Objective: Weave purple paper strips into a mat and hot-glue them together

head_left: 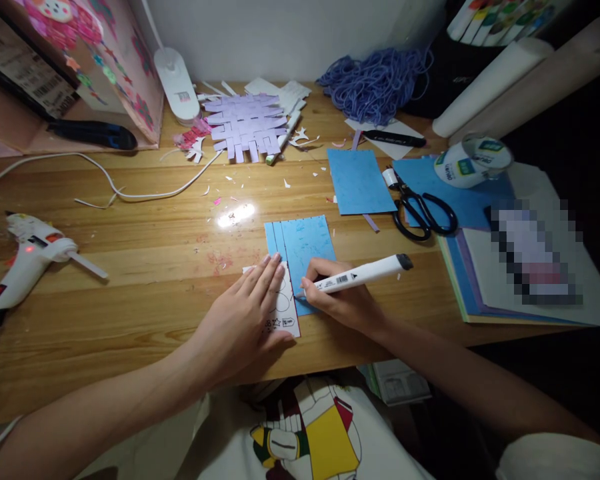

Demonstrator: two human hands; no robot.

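Observation:
A blue sheet (307,243) with dark ruled lines near its left side lies on the wooden table. Over its lower left part rests a white card (289,313) with drawings on it. My left hand (253,307) presses flat on the card, fingers stretched out and pointing up. My right hand (343,297) is closed around a white marker (360,275), its tip touching the blue sheet at the card's right edge.
Scissors (425,213) and another blue sheet (360,181) lie to the right, beside stacked papers (473,280) and a tape roll (473,160). A glue gun (25,257) is at left. Woven purple paper (247,127) and blue cord (375,83) sit at the back.

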